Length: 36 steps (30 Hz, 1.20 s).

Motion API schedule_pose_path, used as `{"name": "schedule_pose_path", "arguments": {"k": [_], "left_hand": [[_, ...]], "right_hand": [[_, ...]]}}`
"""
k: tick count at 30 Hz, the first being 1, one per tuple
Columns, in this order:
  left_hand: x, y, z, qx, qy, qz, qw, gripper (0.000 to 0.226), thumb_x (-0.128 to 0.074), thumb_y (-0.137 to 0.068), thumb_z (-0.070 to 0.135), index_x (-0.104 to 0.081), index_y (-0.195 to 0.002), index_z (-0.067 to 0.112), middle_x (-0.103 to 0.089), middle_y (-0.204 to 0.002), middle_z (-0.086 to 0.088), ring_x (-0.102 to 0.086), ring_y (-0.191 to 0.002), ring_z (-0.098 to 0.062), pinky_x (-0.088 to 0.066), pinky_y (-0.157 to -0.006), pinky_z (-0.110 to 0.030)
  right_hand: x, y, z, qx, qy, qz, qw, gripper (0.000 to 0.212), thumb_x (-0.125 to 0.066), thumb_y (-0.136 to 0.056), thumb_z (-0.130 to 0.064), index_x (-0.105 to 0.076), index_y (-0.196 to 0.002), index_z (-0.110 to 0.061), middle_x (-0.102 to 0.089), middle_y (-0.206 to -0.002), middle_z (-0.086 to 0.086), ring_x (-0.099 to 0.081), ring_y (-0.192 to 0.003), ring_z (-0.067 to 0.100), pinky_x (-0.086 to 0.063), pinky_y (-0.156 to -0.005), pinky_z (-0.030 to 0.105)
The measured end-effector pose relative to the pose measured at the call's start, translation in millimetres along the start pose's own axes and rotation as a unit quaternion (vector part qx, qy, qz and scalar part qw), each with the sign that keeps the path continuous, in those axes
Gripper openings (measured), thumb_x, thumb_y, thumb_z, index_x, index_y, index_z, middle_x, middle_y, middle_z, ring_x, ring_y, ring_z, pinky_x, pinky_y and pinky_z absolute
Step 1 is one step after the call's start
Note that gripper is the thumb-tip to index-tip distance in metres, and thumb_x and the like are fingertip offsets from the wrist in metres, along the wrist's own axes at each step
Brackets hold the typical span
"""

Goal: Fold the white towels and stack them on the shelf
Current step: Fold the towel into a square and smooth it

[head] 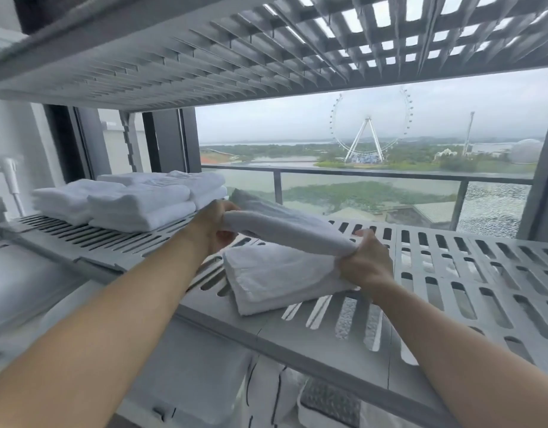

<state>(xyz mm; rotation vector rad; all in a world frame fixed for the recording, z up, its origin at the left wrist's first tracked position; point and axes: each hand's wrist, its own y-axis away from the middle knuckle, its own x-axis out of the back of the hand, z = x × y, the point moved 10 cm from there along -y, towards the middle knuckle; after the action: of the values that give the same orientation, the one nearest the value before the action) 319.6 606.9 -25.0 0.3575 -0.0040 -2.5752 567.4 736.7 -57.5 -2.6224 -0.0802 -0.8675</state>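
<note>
Both my hands hold one folded white towel (pixel 285 227) in the air over the grey slotted shelf (pixel 470 273). My left hand (pixel 215 225) grips its left end, and my right hand (pixel 363 261) pinches its near right corner. Directly beneath it another folded white towel (pixel 275 278) lies flat on the shelf. The held towel hangs a little above that one, tilted down toward the right. At the shelf's far left stand folded white towel stacks (pixel 136 200), two layers high.
A second slotted shelf (pixel 204 57) spans overhead, close above the working space. Behind the rack is a window with a balcony railing (pixel 374 176). More white fabric (pixel 285 393) shows below the shelf's front edge.
</note>
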Motion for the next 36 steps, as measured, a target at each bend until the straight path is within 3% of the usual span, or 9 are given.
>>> {"name": "schedule_pose_path", "arguments": {"k": [4, 9, 12, 15, 17, 21, 26, 30, 36], "left_hand": [[-6.8, 22.5, -52.1, 0.110, 0.009, -0.041, 0.993, 0.017, -0.038, -0.080, 0.002, -0.055, -0.083, 0.002, -0.046, -0.055, -0.007, -0.049, -0.036, -0.015, -0.042, -0.033, -0.018], [-10.4, 34.8, -51.6, 0.039, 0.063, -0.002, 0.997, 0.021, -0.040, -0.082, 0.004, -0.060, -0.074, 0.006, -0.054, -0.044, -0.002, -0.051, -0.033, -0.012, -0.040, -0.032, -0.016], [-6.0, 42.3, -55.6, 0.014, 0.008, 0.034, 0.999, 0.030, -0.044, -0.080, 0.019, -0.059, -0.101, 0.002, -0.063, -0.074, -0.013, -0.060, -0.056, -0.020, -0.050, -0.046, -0.025], [8.3, 57.2, -53.8, -0.064, -0.232, 0.101, 0.965, 0.066, -0.063, -0.076, 0.043, -0.029, -0.125, 0.015, -0.053, -0.113, 0.002, -0.057, -0.083, -0.011, -0.046, -0.064, -0.026], [-6.6, 71.9, -50.2, -0.146, -0.343, 0.065, 0.926, 0.084, -0.074, -0.066, 0.050, -0.012, -0.122, 0.040, -0.051, -0.120, 0.011, -0.057, -0.088, -0.005, -0.040, -0.066, -0.019], [-18.4, 82.4, -61.2, -0.213, -0.465, 0.038, 0.859, 0.088, -0.084, -0.056, 0.039, -0.025, -0.122, 0.046, -0.056, -0.107, 0.006, -0.055, -0.085, -0.005, -0.034, -0.059, -0.006], [-10.2, 67.0, -53.4, -0.198, -0.485, 0.061, 0.849, 0.083, -0.085, -0.059, 0.035, -0.036, -0.125, 0.035, -0.054, -0.109, 0.004, -0.053, -0.094, -0.016, -0.037, -0.072, -0.024], [-7.9, 44.8, -43.5, -0.171, -0.471, 0.078, 0.862, 0.076, -0.085, -0.060, 0.023, -0.043, -0.123, 0.025, -0.056, -0.103, 0.006, -0.054, -0.093, -0.015, -0.037, -0.069, -0.021], [-20.2, 36.4, -46.5, -0.197, -0.431, 0.087, 0.876, 0.066, -0.082, -0.061, 0.016, -0.047, -0.113, 0.033, -0.060, -0.097, 0.006, -0.057, -0.088, -0.013, -0.043, -0.070, -0.024]], "right_hand": [[-4.6, 0.7, 6.4, 0.006, -0.013, -0.031, 0.999, 0.033, -0.057, -0.072, -0.021, -0.054, -0.104, -0.016, -0.063, -0.095, 0.011, -0.053, -0.081, 0.027, -0.039, -0.067, 0.031], [-2.8, -1.0, 7.4, 0.005, -0.052, -0.066, 0.996, 0.029, -0.065, -0.067, -0.036, -0.059, -0.086, -0.014, -0.062, -0.078, 0.005, -0.058, -0.075, 0.024, -0.040, -0.056, 0.029], [-3.8, -2.5, 5.7, 0.005, -0.061, -0.117, 0.991, 0.023, -0.072, -0.061, -0.022, -0.059, -0.077, -0.012, -0.061, -0.073, 0.004, -0.056, -0.068, 0.018, -0.038, -0.050, 0.026], [-7.6, -3.3, 1.8, 0.005, -0.075, -0.175, 0.982, 0.030, -0.073, -0.055, -0.019, -0.059, -0.080, -0.010, -0.060, -0.075, 0.005, -0.056, -0.070, 0.018, -0.041, -0.053, 0.026], [-9.5, -2.9, -1.7, 0.019, -0.072, -0.196, 0.978, 0.032, -0.072, -0.055, -0.019, -0.063, -0.083, -0.007, -0.063, -0.077, 0.007, -0.058, -0.073, 0.020, -0.045, -0.057, 0.027], [-8.4, -1.9, 0.9, 0.047, -0.088, -0.183, 0.978, 0.030, -0.073, -0.061, -0.019, -0.064, -0.087, -0.007, -0.067, -0.083, 0.008, -0.061, -0.075, 0.021, -0.047, -0.058, 0.028], [-5.2, -1.3, 12.5, 0.051, -0.124, -0.170, 0.976, 0.047, -0.074, -0.060, -0.026, -0.059, -0.102, -0.014, -0.067, -0.089, 0.010, -0.064, -0.083, 0.027, -0.053, -0.068, 0.038], [0.3, 1.5, 18.4, 0.050, -0.131, -0.117, 0.983, 0.063, -0.071, -0.067, -0.021, -0.045, -0.125, -0.018, -0.062, -0.102, 0.009, -0.058, -0.087, 0.024, -0.046, -0.067, 0.032], [9.2, -0.3, 29.0, 0.038, -0.117, -0.087, 0.989, 0.064, -0.067, -0.069, -0.022, -0.042, -0.128, -0.017, -0.056, -0.094, 0.003, -0.053, -0.082, 0.022, -0.041, -0.064, 0.027]]}}
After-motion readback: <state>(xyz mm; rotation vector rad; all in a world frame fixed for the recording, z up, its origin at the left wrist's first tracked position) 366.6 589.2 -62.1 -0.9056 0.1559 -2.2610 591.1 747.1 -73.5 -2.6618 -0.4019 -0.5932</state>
